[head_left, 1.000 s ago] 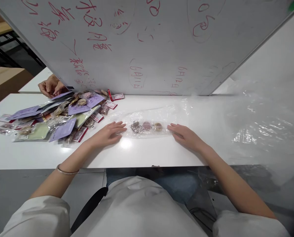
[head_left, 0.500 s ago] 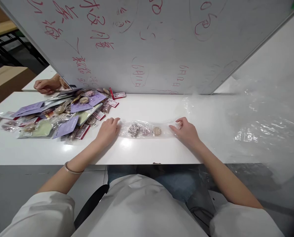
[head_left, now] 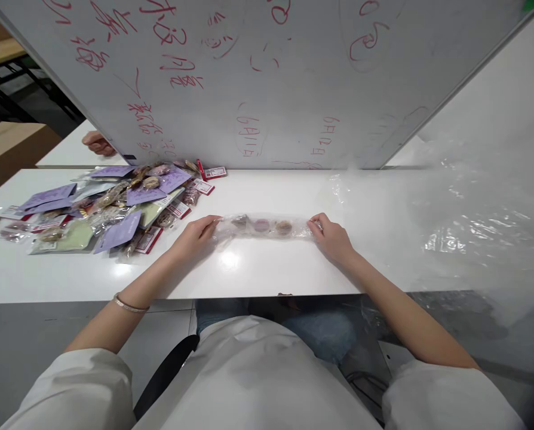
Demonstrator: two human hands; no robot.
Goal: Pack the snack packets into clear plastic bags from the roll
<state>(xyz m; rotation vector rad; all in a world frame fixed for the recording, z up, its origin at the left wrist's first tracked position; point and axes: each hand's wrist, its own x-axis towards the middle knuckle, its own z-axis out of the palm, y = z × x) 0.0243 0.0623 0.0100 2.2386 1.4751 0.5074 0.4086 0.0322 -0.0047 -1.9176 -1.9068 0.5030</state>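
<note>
A long, clear plastic wrapper (head_left: 300,229) stretches between my two hands over the white table. Three small round items show through the film in a row: a greyish one (head_left: 239,221), a purplish one (head_left: 261,225) and a tan one (head_left: 284,226). My left hand (head_left: 200,231) is closed on the wrapper's left end. At the right end, my right hand (head_left: 330,235) pinches the film between thumb and fingers. What the round items are, I cannot make out.
Left of my hands lies a heap of small packets (head_left: 119,209) with purple cards and red-edged labels. A whiteboard (head_left: 271,89) with red writing stands behind the table (head_left: 267,275). Loose clear plastic sheeting (head_left: 468,233) spreads at the right. Another person's hand (head_left: 98,143) rests beyond the heap.
Both hands have closed on the wrapper's ends, and the wrapper has shifted slightly away from me, its round items now spread in a row. The other person's hand has drawn back behind the whiteboard's edge.
</note>
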